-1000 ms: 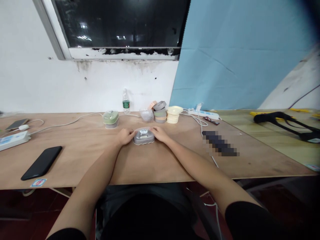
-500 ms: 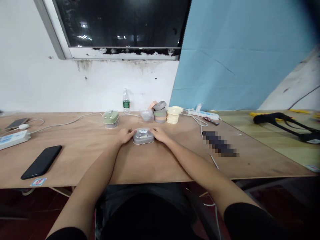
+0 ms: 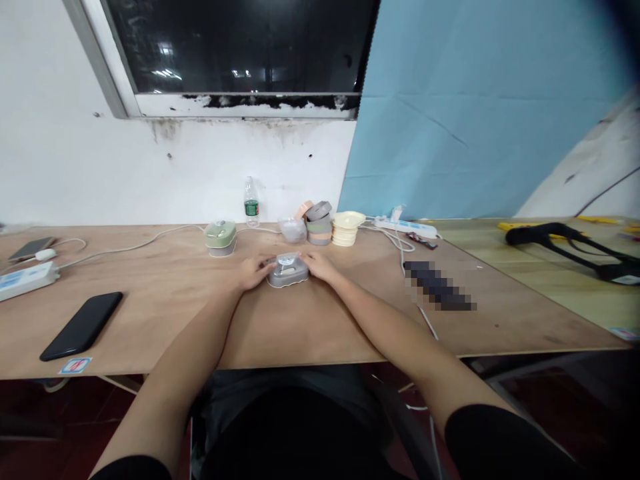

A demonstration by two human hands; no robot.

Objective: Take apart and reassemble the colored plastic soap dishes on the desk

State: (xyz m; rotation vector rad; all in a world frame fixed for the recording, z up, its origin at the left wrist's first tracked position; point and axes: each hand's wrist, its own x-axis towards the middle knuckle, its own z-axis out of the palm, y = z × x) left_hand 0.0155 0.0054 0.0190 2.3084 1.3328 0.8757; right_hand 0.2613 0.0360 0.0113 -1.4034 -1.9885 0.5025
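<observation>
A small grey lidded container (image 3: 289,271) rests on the wooden table (image 3: 165,300) straight ahead of me. My left hand (image 3: 253,271) grips its left side with curled fingers, the thumb near the lid. My right hand (image 3: 319,266) holds its right side, fingers closed against the rim. The container looks slightly tilted, its left edge raised. A white label shows on its lid.
Behind stand a green lidded container (image 3: 220,237), a water bottle (image 3: 251,202), a clear tub (image 3: 293,230), stacked grey and pink bowls (image 3: 320,223) and cream lids (image 3: 347,228). A black phone (image 3: 83,325) and power strip (image 3: 25,280) lie left; a dark blurred object (image 3: 439,285) and cables right.
The grey container has tipped a little between my hands, and my left thumb has moved onto its lid edge. Both arms stay where they were.
</observation>
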